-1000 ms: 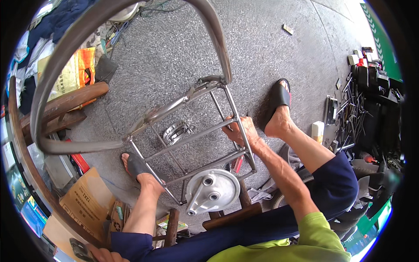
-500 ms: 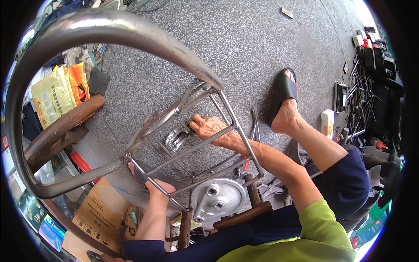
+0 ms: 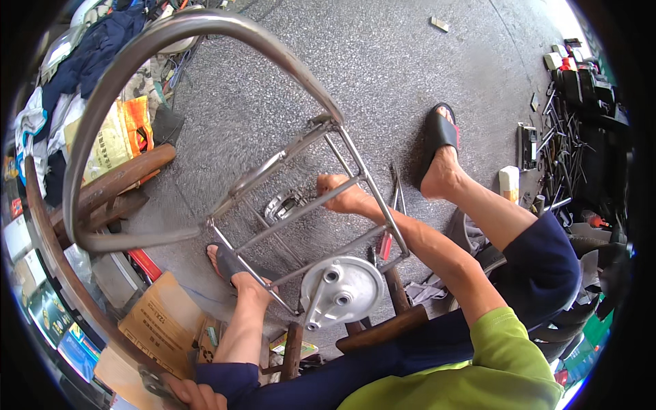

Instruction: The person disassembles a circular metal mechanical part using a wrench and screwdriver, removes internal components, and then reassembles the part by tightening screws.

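Observation:
My right hand (image 3: pixel 336 193) reaches through the steel rack frame (image 3: pixel 314 201), fingers curled, just right of the metal brake-shoe assembly (image 3: pixel 283 205) on the floor; what is in it is hidden. My left hand (image 3: pixel 201 395), at the lower left edge, is closed beside a dark piece (image 3: pixel 156 383) I cannot make out. A large bent metal tube (image 3: pixel 294 65) arches from the rack. A round silver hub plate (image 3: pixel 355 290) lies at the rack's near end, above a wooden stool (image 3: pixel 389 321). A red-handled tool (image 3: pixel 385 246) lies on the floor under the rack.
My sandalled feet (image 3: pixel 441 137) stand either side of the rack. Cardboard (image 3: pixel 147 321), a curved wooden rail (image 3: pixel 109 184), cloths and bags fill the left. Tools and boxes (image 3: pixel 574 96) crowd the right. A small block (image 3: pixel 439 24) lies on the speckled floor ahead.
My right hand has left the rack's right side and moved left toward the brake-shoe assembly, then slightly back right. The tube and rack have shifted in view.

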{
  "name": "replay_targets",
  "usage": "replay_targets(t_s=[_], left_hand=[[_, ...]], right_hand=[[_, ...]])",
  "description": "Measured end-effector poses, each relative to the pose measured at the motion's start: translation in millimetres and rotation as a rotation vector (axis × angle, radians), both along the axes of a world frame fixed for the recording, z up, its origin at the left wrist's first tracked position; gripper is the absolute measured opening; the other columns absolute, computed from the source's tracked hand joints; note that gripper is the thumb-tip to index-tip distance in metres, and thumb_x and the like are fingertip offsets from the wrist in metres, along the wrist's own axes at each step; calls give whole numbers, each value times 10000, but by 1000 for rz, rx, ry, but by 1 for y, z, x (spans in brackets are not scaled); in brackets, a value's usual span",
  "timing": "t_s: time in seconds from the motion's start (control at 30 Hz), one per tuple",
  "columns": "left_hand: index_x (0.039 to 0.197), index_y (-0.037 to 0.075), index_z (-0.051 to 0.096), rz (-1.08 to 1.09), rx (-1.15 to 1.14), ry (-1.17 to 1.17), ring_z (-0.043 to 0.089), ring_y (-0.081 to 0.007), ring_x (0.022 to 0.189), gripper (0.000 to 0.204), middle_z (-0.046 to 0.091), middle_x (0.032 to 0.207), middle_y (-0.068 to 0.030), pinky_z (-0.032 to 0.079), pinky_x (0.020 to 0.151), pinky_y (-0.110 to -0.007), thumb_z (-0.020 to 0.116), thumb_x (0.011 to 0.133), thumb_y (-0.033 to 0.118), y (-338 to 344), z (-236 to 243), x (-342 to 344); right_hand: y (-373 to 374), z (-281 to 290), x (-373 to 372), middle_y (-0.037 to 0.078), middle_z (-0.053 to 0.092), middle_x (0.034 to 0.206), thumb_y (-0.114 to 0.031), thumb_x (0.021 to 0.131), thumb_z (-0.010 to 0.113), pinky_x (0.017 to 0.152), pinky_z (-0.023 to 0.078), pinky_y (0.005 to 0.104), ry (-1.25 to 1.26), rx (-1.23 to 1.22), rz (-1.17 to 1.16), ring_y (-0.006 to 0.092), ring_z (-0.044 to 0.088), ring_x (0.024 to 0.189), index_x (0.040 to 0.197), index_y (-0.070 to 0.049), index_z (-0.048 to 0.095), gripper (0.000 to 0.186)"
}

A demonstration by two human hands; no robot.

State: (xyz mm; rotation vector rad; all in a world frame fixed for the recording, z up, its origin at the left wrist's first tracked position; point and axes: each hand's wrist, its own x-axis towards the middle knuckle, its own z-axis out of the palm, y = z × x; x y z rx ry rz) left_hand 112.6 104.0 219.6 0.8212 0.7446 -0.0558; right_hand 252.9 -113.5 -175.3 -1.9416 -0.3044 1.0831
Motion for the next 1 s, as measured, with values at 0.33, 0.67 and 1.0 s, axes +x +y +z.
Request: replay_targets(t_s=[0.33,0.67,1.0], left_hand=[[863,79,383,-9,82,-254,352,-105,484,257,364,602,-10,323,448,-243,384,1061,243,14,2,-59],[792,96,434,-5,101,-71,425,-128,581,287,435,705,-20,367,507,-272,511,1024,247,-14,-2,-47],[983,-21,686,-252,145,21,455,-54,465,171,517,599,17,360,429,-215,659,925,138,-65,-15,-44]], right_hand=[[-110,94,-7,35,664,843,-93,864,679,566,482,234,310,356,-888,100,593,656,1081,-58,607,232],[-161,127,-66,67,683,844,-87,889,664,518,530,226,386,738,-1167,106,635,618,1058,-37,613,183],[-47,347,-108,146,707,960,-55,949,612,569,587,280,272,685,-486,213,722,800,1128,56,597,211]])
